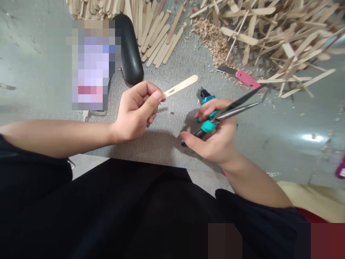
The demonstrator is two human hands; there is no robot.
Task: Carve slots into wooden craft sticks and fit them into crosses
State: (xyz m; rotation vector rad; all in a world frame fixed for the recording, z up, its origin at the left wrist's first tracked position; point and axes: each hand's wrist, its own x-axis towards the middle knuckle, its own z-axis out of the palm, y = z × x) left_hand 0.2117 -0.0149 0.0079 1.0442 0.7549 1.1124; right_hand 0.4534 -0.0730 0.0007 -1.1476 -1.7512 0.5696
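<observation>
My left hand (136,111) is closed in a pinch on a flat wooden stick (181,85) with a slot cut in it; the stick points up and to the right. My right hand (215,135) is wrapped round a pair of teal-handled pliers (205,126) together with long metal tweezers (238,106) that stick out to the right. The two hands hover a little apart above a grey mat (167,68) on the floor.
A row of wooden sticks (157,34) lies at the top centre, a loose heap of sticks (285,36) and shavings (212,37) at the top right. A black case (129,48), a pink-handled blade (241,76) and a blurred-out phone (93,64) lie on the mat.
</observation>
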